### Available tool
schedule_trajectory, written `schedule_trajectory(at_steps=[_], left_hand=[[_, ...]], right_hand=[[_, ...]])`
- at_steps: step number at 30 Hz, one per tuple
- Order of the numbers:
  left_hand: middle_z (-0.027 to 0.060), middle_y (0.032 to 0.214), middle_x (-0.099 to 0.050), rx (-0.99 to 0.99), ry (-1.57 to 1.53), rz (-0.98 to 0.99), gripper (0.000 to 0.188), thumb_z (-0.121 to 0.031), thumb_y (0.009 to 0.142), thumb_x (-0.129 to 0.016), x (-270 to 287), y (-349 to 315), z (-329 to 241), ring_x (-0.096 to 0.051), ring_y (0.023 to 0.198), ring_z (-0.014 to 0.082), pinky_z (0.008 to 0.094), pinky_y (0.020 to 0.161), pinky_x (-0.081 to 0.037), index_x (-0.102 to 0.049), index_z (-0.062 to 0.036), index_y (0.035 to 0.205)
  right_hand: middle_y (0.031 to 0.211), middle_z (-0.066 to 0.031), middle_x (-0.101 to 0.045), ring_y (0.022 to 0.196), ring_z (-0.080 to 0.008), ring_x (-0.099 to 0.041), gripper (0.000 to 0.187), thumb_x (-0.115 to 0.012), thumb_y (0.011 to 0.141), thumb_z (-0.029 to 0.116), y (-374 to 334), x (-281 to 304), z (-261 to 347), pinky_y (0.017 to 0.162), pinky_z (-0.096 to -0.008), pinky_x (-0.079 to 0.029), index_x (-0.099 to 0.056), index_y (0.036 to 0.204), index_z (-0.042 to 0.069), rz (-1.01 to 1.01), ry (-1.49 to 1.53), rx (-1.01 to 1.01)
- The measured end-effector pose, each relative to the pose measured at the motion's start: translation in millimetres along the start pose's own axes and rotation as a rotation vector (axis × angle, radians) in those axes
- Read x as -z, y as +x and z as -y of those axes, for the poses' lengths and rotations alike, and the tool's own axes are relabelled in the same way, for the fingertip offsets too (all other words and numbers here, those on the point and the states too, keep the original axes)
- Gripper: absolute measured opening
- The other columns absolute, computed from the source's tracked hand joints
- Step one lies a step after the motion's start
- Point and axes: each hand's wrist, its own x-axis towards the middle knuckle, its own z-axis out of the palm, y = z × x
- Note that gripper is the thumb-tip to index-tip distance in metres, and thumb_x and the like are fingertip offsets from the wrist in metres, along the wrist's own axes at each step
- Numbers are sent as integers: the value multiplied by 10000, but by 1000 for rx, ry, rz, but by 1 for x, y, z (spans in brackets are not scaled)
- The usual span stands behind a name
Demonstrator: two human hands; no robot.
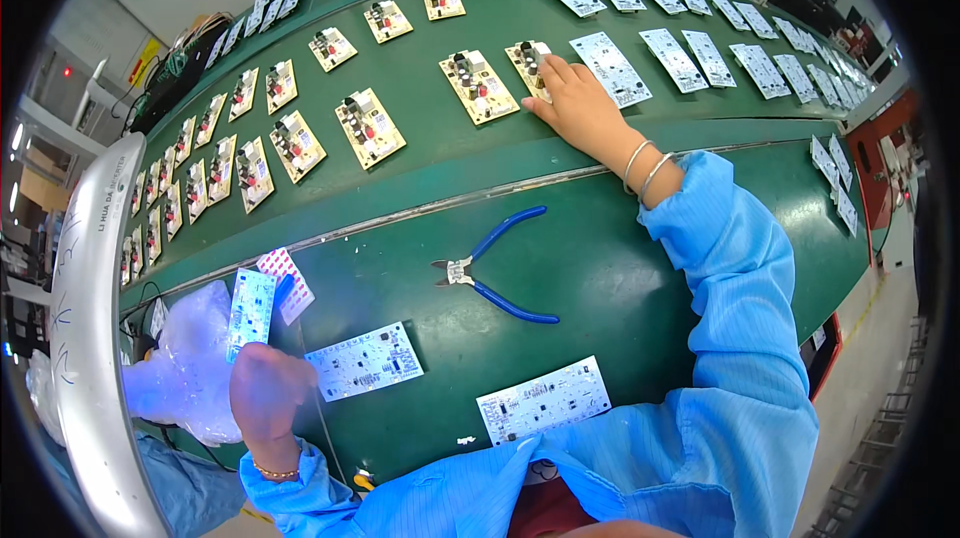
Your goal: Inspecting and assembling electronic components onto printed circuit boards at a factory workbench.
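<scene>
My right hand (580, 113) reaches to the far side of the bench and grips a pale yellow circuit board (526, 58) carrying raised components. Its fingers cover the board's right side. Just right of it lies a white circuit board (612, 68), with another yellow board (478, 88) to its left. Smeared by motion, my left hand (268, 388) is low at the left, between a white board (366, 362) on the bench and a blue-lit board (251, 313) beside a plastic bag. Whether its fingers hold anything does not show.
Blue-handled cutters (480, 271) lie open mid-bench. Another white board (545, 400) is close to my body. Behind a metal-edged strip, yellow boards stand in rows at left, white ones at right. A clear plastic bag (190, 363) and silver lamp arm (100, 338) are at left.
</scene>
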Motion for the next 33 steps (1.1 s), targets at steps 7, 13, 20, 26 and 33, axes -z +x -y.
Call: schedule_trajectory(at_steps=[7,13,20,26,33], left_hand=[[97,675,-528,15,1,22,327,-327,902,-318,2,2,3,-456,512,158,355,623,-375,-447,-29,940],[96,685,-527,7,68,19,328,-333,895,-338,-1,1,3,-466,521,158,357,626,-380,-439,-24,935],[100,665,-525,-11,53,30,330,-336,890,-348,-5,1,2,-471,525,158,348,624,-385,-437,-19,917],[107,658,-524,-13,155,-52,331,-329,888,-356,-17,-4,-8,-469,524,158,350,622,-390,-433,-8,887],[113,758,-541,-223,587,-310,290,-204,839,-467,-15,-3,-1,-495,653,154,312,684,-399,-428,20,1019]], right_hand=[[1230,-232,-354,1098,-377,-369,544,-473,821,315,17,-22,24,942,-394,-306,-353,1180,-76,-14,77,40],[1232,-228,-365,1040,-418,-406,551,-461,816,336,37,-30,67,919,-414,-329,-370,1173,-74,-6,80,25],[1225,-189,-393,1068,-354,-407,586,-517,768,409,25,-2,35,920,-406,-317,-398,1196,27,-156,-94,107],[1143,-194,-455,1008,-326,-462,619,-599,712,375,-25,21,-51,860,-419,-346,-387,1196,55,-131,-331,-130],[983,-208,-528,887,-325,-514,606,-638,670,221,-13,32,-23,762,-381,-414,-387,1174,-5,-171,163,-107]])
